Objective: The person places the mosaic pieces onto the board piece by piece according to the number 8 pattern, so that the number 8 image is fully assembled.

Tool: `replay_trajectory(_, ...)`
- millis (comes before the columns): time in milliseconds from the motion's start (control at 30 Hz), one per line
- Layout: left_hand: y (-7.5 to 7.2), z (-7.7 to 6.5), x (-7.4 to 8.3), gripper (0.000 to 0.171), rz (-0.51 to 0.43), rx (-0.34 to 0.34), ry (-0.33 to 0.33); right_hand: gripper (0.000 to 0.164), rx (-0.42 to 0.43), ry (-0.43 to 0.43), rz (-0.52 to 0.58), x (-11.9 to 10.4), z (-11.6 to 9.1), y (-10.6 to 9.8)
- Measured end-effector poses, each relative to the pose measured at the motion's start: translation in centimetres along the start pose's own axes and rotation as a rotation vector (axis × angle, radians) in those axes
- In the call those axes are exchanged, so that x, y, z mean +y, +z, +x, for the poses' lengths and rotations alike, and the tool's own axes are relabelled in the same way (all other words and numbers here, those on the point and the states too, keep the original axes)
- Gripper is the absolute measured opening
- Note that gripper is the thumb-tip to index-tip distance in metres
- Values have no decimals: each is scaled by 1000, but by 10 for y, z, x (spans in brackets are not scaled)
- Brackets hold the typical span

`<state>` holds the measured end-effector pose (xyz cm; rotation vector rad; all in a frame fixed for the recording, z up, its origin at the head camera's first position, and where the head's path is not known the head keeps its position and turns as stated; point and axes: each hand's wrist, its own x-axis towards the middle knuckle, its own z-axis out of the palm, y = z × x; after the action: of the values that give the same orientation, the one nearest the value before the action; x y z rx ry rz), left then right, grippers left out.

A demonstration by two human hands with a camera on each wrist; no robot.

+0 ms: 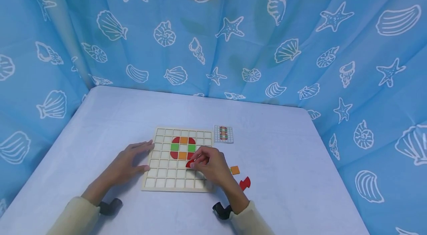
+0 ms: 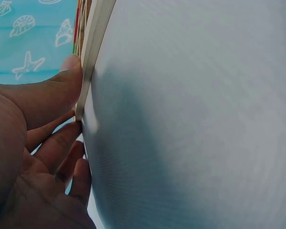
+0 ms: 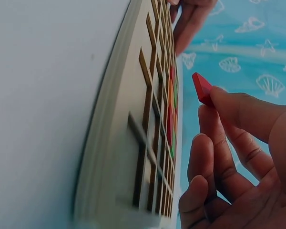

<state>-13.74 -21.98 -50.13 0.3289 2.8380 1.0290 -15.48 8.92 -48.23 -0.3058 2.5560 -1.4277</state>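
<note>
A square wooden grid board (image 1: 163, 182) lies on the table, with red, orange and green tiles set as a ring in its upper middle cells. Between thumb and fingers my right hand (image 1: 211, 164) pinches a red tile (image 3: 202, 89). In the right wrist view that tile is held above the board's surface, apart from it. My left hand (image 1: 128, 162) rests at the board's left side, thumb and fingers spread; the left wrist view has the thumb (image 2: 57, 93) touching the board's edge (image 2: 96, 43).
A small pattern card (image 1: 223, 134) lies just past the board's upper right corner. Right of the board are an orange tile (image 1: 235, 170), partly hidden green beside it, and red tiles (image 1: 245, 183). A blue curtain (image 1: 200, 23) with white shells hangs behind the white table (image 1: 283, 175).
</note>
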Motion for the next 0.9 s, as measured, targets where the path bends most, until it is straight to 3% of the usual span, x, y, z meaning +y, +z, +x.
replay_trajectory(333,1,0,2,81,5,2,-6,12,-37,21,-40,-15,16,24)
replay_trajectory(900,2,0,-1,80,0,10,0,17,-24,56,-249,-29,27,48)
